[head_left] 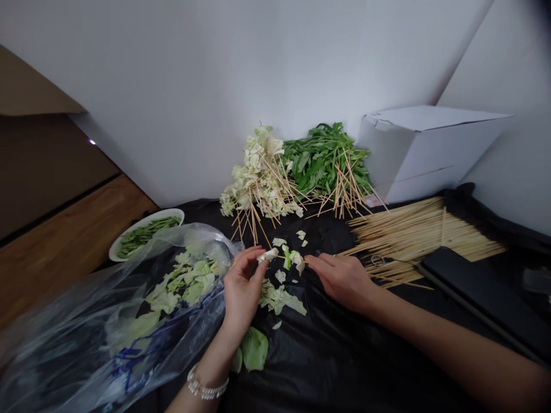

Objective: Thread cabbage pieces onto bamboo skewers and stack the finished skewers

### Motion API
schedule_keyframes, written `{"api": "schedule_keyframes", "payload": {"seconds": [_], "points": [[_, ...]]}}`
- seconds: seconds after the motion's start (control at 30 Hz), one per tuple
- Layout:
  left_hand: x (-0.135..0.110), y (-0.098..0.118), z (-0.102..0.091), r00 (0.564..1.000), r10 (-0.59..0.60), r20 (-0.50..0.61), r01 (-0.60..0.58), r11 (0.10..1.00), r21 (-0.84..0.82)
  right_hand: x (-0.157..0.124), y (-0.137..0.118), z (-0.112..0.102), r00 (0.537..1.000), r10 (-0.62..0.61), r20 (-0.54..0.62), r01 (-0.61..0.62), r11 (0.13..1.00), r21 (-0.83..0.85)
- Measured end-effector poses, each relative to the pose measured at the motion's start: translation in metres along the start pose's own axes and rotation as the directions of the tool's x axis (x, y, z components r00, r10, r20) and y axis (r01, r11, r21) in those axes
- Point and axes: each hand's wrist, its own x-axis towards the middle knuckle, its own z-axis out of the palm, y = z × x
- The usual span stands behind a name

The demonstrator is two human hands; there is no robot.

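Note:
My left hand [241,287] pinches a small pale cabbage piece [270,254] between thumb and fingertips. My right hand [342,276] is closed on a thin bamboo skewer [291,259] whose tip carries a few cabbage bits, pointing toward the left hand. Loose cabbage pieces [278,298] lie on the black sheet [344,355] just below both hands. A clear plastic bag [142,310] with more cabbage leaves lies open at the left, touching my left wrist.
At the back stand a heap of cabbage skewers [258,180] and a heap of green-leaf skewers [327,163]. A bundle of bare skewers [422,235] lies right, by a white box [426,149]. A white bowl of green stalks [144,232] sits left.

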Motion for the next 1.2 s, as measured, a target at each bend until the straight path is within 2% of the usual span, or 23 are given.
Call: {"api": "schedule_keyframes", "payload": {"seconds": [0.17, 0.27, 0.4, 0.53, 0.87, 1.03, 1.2], "points": [[-0.003, 0.007, 0.002, 0.984, -0.175, 0.034, 0.178, 0.975, -0.134, 0.0, -0.001, -0.001, 1.0, -0.003, -0.015, 0.003, 1.0, 0.004], [-0.002, 0.006, 0.002, 0.97, -0.237, 0.048, 0.241, 0.94, -0.241, 0.0, -0.001, -0.001, 1.0, -0.004, -0.014, 0.005, 1.0, 0.014], [-0.001, 0.003, 0.002, 0.941, -0.31, 0.138, 0.339, 0.868, -0.364, -0.001, -0.002, -0.002, 1.0, 0.016, 0.001, -0.016, 1.0, 0.014], [-0.002, 0.001, 0.004, 0.922, -0.347, 0.169, 0.386, 0.831, -0.401, -0.001, -0.002, -0.003, 1.0, 0.022, 0.016, -0.022, 1.0, 0.021], [-0.008, 0.009, 0.007, 0.942, -0.277, 0.19, 0.323, 0.902, -0.286, -0.002, -0.002, -0.001, 1.0, -0.001, 0.005, 0.001, 1.0, 0.004], [-0.008, 0.01, 0.008, 0.966, -0.212, 0.146, 0.243, 0.938, -0.248, -0.003, -0.004, -0.001, 1.0, 0.012, 0.02, -0.012, 1.0, 0.026], [-0.012, 0.004, 0.007, 0.986, -0.121, 0.118, 0.134, 0.985, -0.11, -0.003, -0.007, -0.001, 0.999, 0.022, 0.038, -0.024, 0.998, 0.055]]}}
